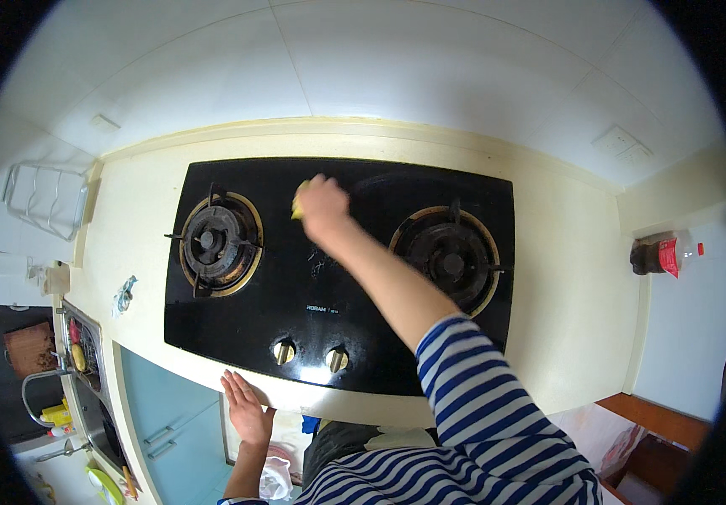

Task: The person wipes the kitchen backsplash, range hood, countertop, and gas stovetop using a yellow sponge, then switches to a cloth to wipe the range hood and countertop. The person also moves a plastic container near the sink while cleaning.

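Observation:
My right hand (325, 205) reaches across the black glass gas cooktop (363, 271) and presses a yellow cloth or sponge (300, 201), mostly covered by the fingers, onto its rear middle. Left of that hand is a burner (211, 240) with a pan support. The right burner (451, 262) lies partly behind my forearm. Whitish smears (319, 262) show on the glass below my hand. Two control knobs, one left (284, 352) and one right (337, 359), sit near the front edge. My left hand (248, 407) rests with fingers together on the cream countertop's front edge (300, 398), holding nothing.
A crumpled wrapper or cloth (124, 295) lies on the counter at left. Beyond it are a sink (85, 344), a faucet (41, 379) and a wire rack (47, 196). At far right a cola bottle (657, 255) lies sideways in view. Pale blue cabinets (167, 391) stand below.

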Demonstrator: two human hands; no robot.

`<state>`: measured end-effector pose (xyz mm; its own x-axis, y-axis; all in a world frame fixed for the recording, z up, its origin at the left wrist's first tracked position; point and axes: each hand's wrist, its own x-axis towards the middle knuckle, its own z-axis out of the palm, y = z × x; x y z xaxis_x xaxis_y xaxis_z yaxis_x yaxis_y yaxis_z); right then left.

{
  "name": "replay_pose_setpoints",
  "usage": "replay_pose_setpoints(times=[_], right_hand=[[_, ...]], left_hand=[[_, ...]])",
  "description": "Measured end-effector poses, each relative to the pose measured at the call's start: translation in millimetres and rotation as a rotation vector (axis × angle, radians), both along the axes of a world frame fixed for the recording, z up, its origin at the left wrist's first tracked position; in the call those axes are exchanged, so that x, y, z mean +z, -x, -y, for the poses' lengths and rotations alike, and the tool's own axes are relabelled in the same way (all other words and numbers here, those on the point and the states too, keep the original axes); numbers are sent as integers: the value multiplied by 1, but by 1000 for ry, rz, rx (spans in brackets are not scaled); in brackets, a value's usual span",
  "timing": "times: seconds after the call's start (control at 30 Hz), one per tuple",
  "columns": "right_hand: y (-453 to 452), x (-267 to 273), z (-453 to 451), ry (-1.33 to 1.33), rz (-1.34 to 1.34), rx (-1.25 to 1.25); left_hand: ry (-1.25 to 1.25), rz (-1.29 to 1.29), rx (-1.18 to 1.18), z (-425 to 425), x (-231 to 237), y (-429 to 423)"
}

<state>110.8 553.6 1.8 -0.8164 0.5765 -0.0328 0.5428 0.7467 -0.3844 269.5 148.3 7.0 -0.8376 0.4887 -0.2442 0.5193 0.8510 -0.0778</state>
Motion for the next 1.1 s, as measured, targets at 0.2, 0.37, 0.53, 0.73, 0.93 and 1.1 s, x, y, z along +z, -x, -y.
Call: replay_pose_setpoints(times=[0.2, 0.37, 0.53, 0.73, 0.93, 1.1], right_hand=[[-55, -18, 47, 171, -44, 204], [-15, -2, -68, -271, 17, -60], [-53, 1, 54, -138, 27, 282], [-88, -10, 57, -173, -165, 345], [14, -19, -19, -340, -181, -72], [-17, -13, 85, -150, -220, 419]], left_hand=[[-5, 3, -25, 6, 5, 3], [-88, -1, -40, 18, 2, 9], [-289, 97, -45, 41, 0, 17], [-424, 89, 20, 83, -3, 65], [-358, 152, 96, 97, -9, 115], [-312, 327, 134, 96, -3, 124]])
